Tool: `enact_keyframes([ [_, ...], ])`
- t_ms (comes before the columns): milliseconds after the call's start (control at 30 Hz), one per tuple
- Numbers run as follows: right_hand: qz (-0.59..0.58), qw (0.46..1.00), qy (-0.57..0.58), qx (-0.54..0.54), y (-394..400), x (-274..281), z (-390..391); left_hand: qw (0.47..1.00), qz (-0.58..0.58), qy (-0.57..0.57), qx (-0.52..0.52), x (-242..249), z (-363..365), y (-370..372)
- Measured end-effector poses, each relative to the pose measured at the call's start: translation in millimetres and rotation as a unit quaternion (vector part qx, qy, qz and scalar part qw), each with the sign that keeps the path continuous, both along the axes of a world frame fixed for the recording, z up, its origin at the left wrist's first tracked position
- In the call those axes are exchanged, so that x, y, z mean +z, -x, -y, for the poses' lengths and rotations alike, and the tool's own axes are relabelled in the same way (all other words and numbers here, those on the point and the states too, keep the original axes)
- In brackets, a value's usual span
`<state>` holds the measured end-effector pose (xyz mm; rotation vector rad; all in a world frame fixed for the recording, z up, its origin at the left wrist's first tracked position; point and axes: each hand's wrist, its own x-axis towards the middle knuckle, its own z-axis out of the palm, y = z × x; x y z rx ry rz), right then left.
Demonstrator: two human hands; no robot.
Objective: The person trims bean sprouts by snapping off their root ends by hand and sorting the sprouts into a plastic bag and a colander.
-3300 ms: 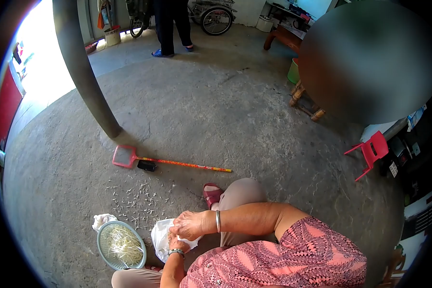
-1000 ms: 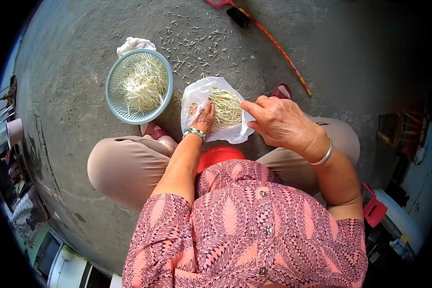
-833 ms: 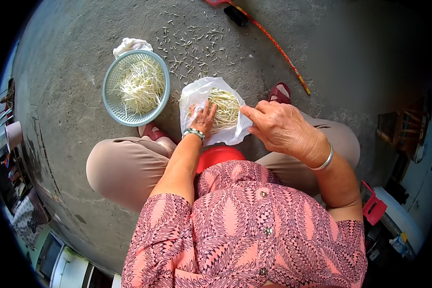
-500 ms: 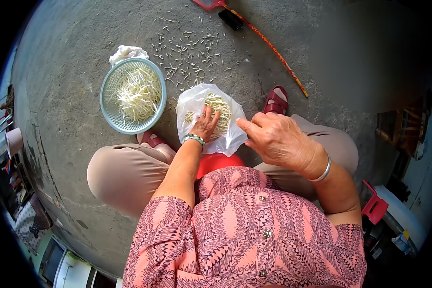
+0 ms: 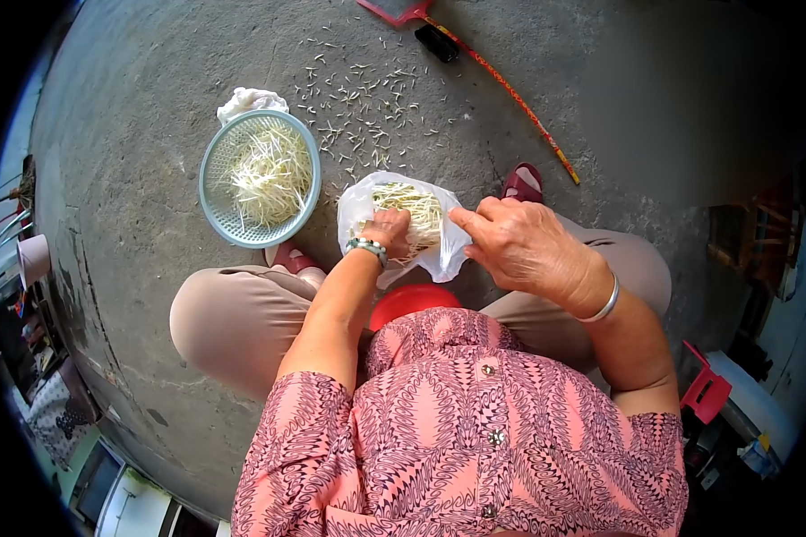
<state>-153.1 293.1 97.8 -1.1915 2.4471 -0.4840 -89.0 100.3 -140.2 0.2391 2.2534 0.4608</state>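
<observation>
A clear plastic bag (image 5: pixel 360 204) of bean sprouts (image 5: pixel 416 208) lies on the floor between my knees. My left hand (image 5: pixel 388 229) is inside the bag's mouth with its fingers curled onto the sprouts. My right hand (image 5: pixel 510 244) pinches the bag's right edge and holds it open. A pale green round basket (image 5: pixel 217 207) with more sprouts stands on the floor to the left of the bag. Several trimmed sprout bits (image 5: pixel 363 98) are scattered on the concrete beyond the bag.
A crumpled white bag (image 5: pixel 246 97) lies behind the basket. A red fly swatter with an orange handle (image 5: pixel 510 90) and a small black object (image 5: pixel 438 41) lie further out. A red stool (image 5: pixel 412 301) is under me, a small red chair (image 5: pixel 706 392) at right.
My left hand went from flat on the sprouts to curled closed on them. The right hand keeps hold of the bag's edge. The view shifted slightly.
</observation>
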Motion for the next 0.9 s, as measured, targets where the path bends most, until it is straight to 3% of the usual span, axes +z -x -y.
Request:
enact_keyframes([
  [133, 0.007, 1.000, -0.014, 0.000, 1, 5, 4, 0.977, 0.110, -0.111, 0.142, 8, 13, 13],
  [167, 0.002, 1.000, -0.018, 0.002, 1, 3, 5, 0.977, 0.157, -0.066, 0.130, -13, 15, 15],
  [233, 0.002, 1.000, -0.017, 0.001, 2, 3, 5, 0.978, 0.045, -0.036, 0.201, -54, 20, -5],
  [300, 0.001, 1.000, -0.016, 0.002, 3, 3, 5, 0.967, -0.027, -0.011, 0.252, -59, 23, -12],
  [400, 0.001, 1.000, -0.016, 0.002, 3, 2, 6, 0.953, 0.001, 0.010, 0.301, -39, 17, -12],
  [433, 0.002, 1.000, -0.018, 0.003, 3, 2, 6, 0.962, -0.084, 0.010, 0.259, -47, 12, -18],
  [533, 0.012, 0.999, -0.042, 0.009, 2, 2, 6, 0.972, -0.180, 0.053, 0.145, -12, -5, -23],
  [667, 0.023, 0.998, -0.053, 0.009, 3, 5, 8, 0.968, -0.228, 0.058, 0.090, -22, -18, -30],
  [900, 0.012, 1.000, -0.019, 0.002, 4, 2, 5, 0.984, -0.130, 0.061, 0.109, -25, -15, -18],
])
